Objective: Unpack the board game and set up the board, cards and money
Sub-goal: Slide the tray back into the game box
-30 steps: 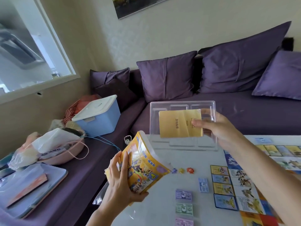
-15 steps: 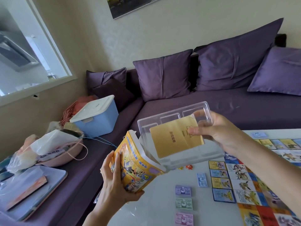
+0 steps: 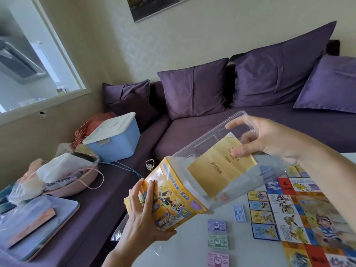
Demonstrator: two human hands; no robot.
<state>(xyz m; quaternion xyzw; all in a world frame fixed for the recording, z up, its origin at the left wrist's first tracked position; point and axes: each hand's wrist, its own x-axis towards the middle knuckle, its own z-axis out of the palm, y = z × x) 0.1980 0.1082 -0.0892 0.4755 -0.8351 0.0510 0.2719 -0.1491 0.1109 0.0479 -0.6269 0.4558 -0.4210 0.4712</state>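
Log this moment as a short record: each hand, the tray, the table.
Left hand: holds the yellow game box, open end tilted up toward the tray
Right hand: holds the clear tray, thumb pinning a yellow booklet against it
Tray: tilted, lower end at the box's opening
Table: board laid out, cards beside it, four money stacks

One head-worn wide-angle view, facing forward and down, close above the table point(image 3: 192, 247), sofa point(image 3: 192, 132) beyond
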